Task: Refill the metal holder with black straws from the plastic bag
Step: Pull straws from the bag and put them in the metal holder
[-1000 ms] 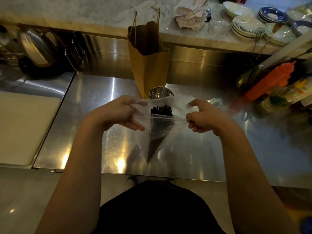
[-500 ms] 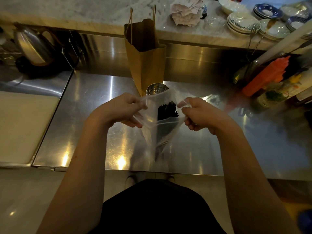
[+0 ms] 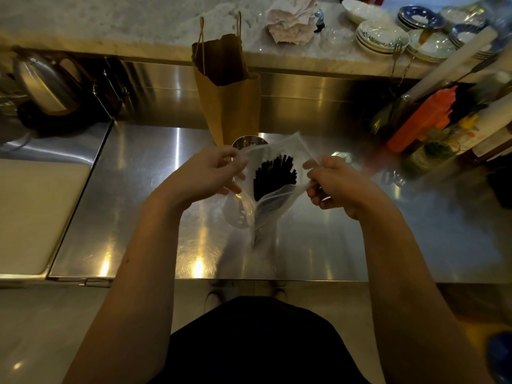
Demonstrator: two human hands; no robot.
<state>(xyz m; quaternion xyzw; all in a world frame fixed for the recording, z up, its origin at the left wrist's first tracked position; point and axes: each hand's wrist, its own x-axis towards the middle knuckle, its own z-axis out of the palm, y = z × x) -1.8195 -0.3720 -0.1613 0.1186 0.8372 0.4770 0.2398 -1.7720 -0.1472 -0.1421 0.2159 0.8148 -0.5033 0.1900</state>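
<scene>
Clear plastic bag (image 3: 273,200) held above the steel counter (image 3: 346,231), left hand (image 3: 206,174) and right hand (image 3: 336,180) each pinching a mouth edge, black straws (image 3: 274,176) bundled inside. Metal holder (image 3: 245,141) just behind, near the paper bag (image 3: 227,92). Opening step, apparently; next, drawing straws out toward the holder.

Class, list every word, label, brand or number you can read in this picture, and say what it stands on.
None can be read.
Bottle label at far right: coloured print, too blurred to read.
Brown paper bag, plastic bag, metal holder: no print visible.
</scene>
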